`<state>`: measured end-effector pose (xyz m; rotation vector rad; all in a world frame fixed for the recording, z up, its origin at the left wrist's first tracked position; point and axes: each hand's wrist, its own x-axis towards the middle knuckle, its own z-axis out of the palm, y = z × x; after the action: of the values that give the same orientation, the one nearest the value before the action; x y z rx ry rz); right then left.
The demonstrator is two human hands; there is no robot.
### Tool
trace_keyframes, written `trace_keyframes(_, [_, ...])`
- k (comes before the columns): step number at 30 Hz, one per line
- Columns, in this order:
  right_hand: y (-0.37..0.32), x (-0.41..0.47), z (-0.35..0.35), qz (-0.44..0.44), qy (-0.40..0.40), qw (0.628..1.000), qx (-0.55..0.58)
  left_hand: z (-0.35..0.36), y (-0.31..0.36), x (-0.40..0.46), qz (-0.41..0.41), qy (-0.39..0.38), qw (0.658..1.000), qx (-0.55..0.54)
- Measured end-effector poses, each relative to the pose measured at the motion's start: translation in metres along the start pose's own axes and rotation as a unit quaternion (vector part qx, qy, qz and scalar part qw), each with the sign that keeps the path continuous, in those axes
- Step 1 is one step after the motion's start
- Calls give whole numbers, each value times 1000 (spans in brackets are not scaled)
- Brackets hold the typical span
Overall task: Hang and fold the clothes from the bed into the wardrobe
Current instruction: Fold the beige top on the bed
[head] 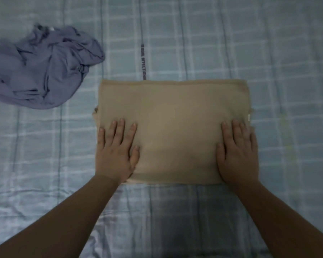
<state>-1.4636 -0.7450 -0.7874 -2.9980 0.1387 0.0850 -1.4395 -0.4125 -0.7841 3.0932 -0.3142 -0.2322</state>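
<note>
A beige garment (175,127), smooth soft knit folded into a flat rectangle, lies in the middle of the bed (268,53), whose sheet is pale blue with a white checked grid and light creases. Both hands lie flat on it, fingers straight and spread: the left hand (116,151) on its near left corner, the right hand (238,153) on its near right edge. Well apart, up left, sits a crumpled lavender garment (43,71)

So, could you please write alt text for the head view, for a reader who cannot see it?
Left hand and right hand press flat on a folded tan garment on a blue checked bedsheet. A crumpled purple garment lies apart at upper left.
</note>
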Motion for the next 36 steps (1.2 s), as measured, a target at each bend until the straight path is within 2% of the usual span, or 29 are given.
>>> trace_keyframes(3, [5,-5,-7,15,2,998,56,-21,21,8,-10,-17,1000,-14])
trace_keyframes(5, [9,-7,-14,48,25,989,140,-35,48,23,23,-8,997,-67])
trace_keyframes(9, [15,-13,-31,206,54,928,305,-45,115,85,173,6,971,-163])
trace_keyframes(13, [25,-23,-40,341,-24,877,337,-51,184,160,260,-70,948,-168])
trace_keyframes(17, [28,-37,-48,347,-113,879,307,-52,236,217,323,-171,915,-173])
trace_keyframes(20, [30,-38,-50,352,-148,882,277,-55,254,237,329,-233,902,-155])
trace_keyframes(25, [34,-35,-53,359,-192,868,284,-59,264,236,399,-268,874,-77])
trace_keyframes(29, [27,-36,-57,354,-166,867,308,-65,263,232,400,-251,877,-89])
trace_keyframes(33, [11,-47,-73,350,-101,862,353,-80,246,218,367,-215,885,-191])
trace_keyframes(36, [-12,-55,-92,335,-60,854,394,-99,217,206,350,-174,893,-220])
